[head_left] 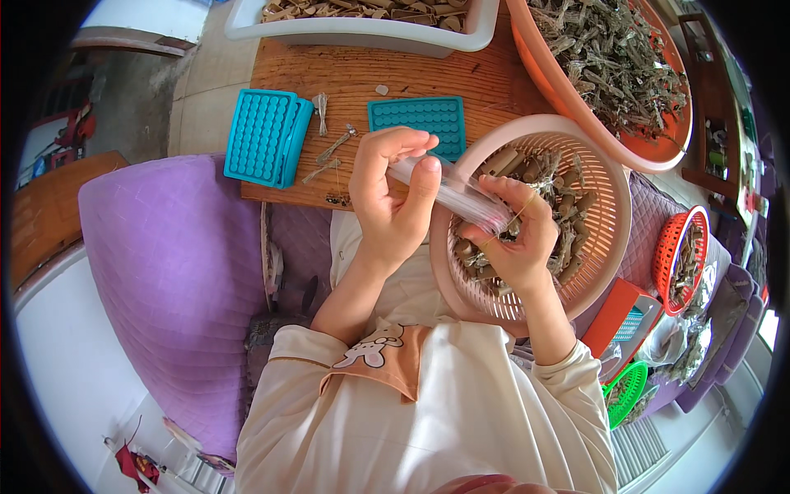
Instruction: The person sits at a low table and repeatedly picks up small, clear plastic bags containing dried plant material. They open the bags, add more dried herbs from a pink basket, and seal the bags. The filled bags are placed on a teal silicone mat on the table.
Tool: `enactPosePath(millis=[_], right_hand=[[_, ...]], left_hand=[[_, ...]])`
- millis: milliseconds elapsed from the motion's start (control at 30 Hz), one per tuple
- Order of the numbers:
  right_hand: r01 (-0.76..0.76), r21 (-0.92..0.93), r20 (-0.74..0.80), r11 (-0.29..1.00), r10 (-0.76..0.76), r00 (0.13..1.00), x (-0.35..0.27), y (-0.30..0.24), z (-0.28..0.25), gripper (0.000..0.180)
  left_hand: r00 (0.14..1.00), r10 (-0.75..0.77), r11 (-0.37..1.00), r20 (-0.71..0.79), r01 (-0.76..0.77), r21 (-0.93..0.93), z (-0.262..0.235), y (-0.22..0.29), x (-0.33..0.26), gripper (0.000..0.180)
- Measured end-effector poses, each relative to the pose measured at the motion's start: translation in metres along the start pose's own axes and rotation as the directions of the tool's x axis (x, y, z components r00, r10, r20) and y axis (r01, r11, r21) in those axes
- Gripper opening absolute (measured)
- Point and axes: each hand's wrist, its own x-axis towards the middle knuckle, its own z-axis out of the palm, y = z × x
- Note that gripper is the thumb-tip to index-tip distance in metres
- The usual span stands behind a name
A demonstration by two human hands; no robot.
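Both hands hold a bundle of clear plastic (461,198), perhaps thin bags or sleeves, in front of my body. My left hand (391,193) curls round its upper left end, fingers bent over it and thumb alongside. At the lower right end, my right hand (518,235) pinches it, and a thin yellowish rubber band stretches by these fingers. Under the right hand stands a pink slotted basket (613,239) with brown tube-like pieces and dry, clear-wrapped bundles in it. Just beyond the left hand, a teal moulded tray (424,117) lies on the wooden table (354,74).
Stacked teal trays (262,136) sit at the table's left edge beside a tied white bundle (322,114) and loose twig-like pieces (336,146). A white bin (362,31) of brown pieces is at the back. An orange basin (547,74) of wrapped bundles stands far right, a red basket (699,226) nearer.
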Motion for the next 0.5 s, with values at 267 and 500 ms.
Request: enactPosePath(millis=[267, 500], right_hand=[[-0.134, -0.030, 0.004, 0.991, 0.134, 0.991, -0.0008, -0.0051, 0.0008, 0.043], [-0.238, 0.106, -0.041, 0.965, 0.244, 0.969, -0.0041, -0.0055, 0.0019, 0.024]], left_hand=[[1.000, -0.004, 1.000, 0.025, 0.003, 0.011, -0.0011, -0.0028, -0.0010, 0.020], [0.999, -0.020, 0.993, 0.041, 0.025, -0.119, 0.0013, 0.0011, 0.0012, 0.040]])
